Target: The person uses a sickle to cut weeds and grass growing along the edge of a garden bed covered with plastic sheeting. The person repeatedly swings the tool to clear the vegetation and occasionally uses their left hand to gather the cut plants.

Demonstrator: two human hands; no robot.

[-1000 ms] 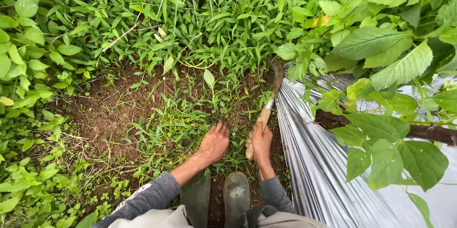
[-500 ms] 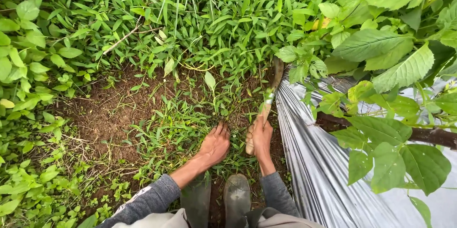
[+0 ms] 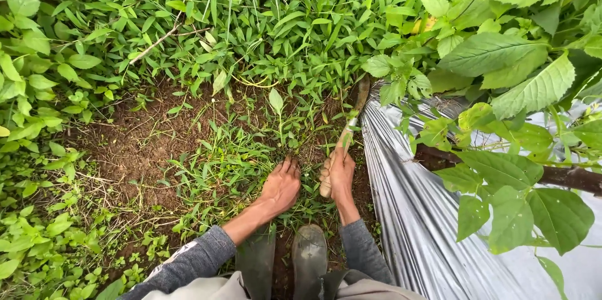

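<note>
My right hand (image 3: 340, 176) grips the pale wooden handle of a sickle (image 3: 351, 126), whose dark curved blade points away from me into the weeds beside the plastic sheet. My left hand (image 3: 281, 185) rests palm down on a patch of low grass (image 3: 233, 163), fingers close together and pointing forward; I cannot tell whether it pinches any blades. Both forearms wear grey sleeves. The two hands lie a few centimetres apart, just ahead of my boots.
Silver plastic mulch sheet (image 3: 414, 212) slopes down on the right under a broad-leaved plant (image 3: 514, 87). Bare brown soil (image 3: 135, 143) lies to the left of the grass. Dense green weeds (image 3: 276, 30) fill the far side. A dark rubber boot (image 3: 309, 256) stands below the hands.
The sickle and my right hand have slid a little forward and left along the sheet's edge. My left hand has stayed on the grass, shifting slightly with the view.
</note>
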